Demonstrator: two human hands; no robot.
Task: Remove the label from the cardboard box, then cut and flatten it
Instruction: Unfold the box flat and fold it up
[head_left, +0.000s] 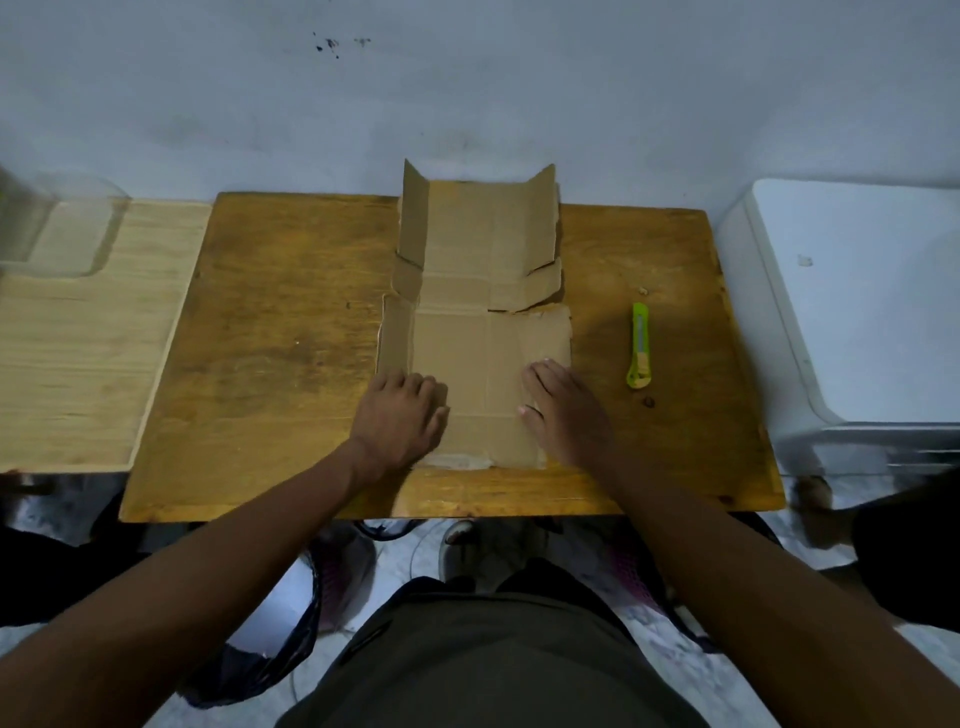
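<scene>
**Box cut open, both hands pressing it flat**

At nine o'clock a pale board (78, 332) butts against the table (270, 322), with open wood between it and the work. The left hand (400, 415) presses the near left corner of the box (478, 291), fingers close together and flat. The box lies opened out mid-table, running toward twelve o'clock, where two far flaps stand up against the wall. The right hand (563, 410) presses the near right side, fingers flat and slightly apart. Those raised flaps will likely spring back unless the creases get pressed. At three o'clock lies the knife (640, 345), apart from the box; a careless sweep could knock it. The near table edge sits just behind the wrists.
</scene>
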